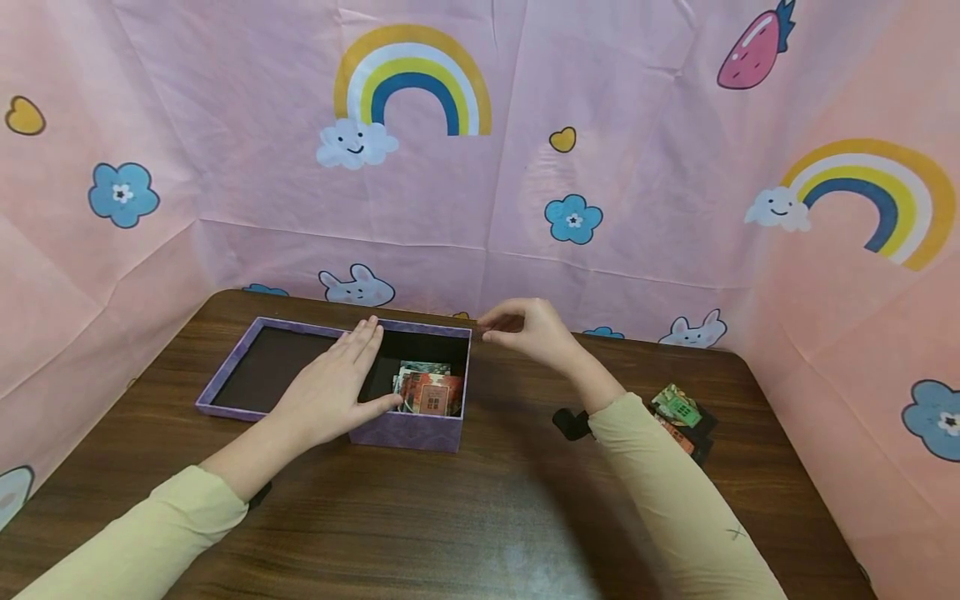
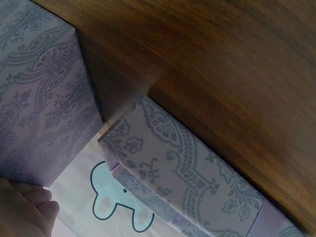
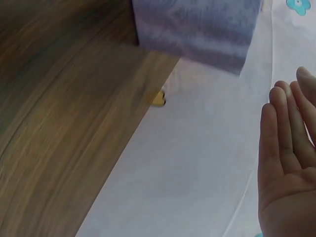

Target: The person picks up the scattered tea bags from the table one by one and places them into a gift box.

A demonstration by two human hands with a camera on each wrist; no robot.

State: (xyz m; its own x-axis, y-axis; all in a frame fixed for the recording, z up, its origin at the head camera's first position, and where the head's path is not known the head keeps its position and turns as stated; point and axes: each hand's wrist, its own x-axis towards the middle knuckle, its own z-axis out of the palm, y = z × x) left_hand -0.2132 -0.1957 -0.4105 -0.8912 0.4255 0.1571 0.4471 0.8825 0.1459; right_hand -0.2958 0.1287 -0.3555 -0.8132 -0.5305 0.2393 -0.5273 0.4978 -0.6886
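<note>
Basically, two jobs here: steady and square up. Left hand (image 1: 330, 385) lies along the left side of the open purple paisley-patterned box (image 1: 407, 433), fingers straight and together, not wrapped round anything. Right hand (image 1: 531, 333) sits just off the box's rear right corner, fingers softly bent, narrow gap to the thumb, nothing visible in it.

I'd keep left pressure light and even so the box doesn't skid toward the rear edge of the tabletop (image 1: 487, 517), close by. Any right-hand push should go low on the wall, clear of the rim.

Small printed red-and-green cards (image 1: 433, 393) sit inside, front right corner, right of the left hand, below and left of the right. Shallow purple, black-lined lid (image 1: 270, 364): left of box, toward the tabletop's rear left corner.
</note>
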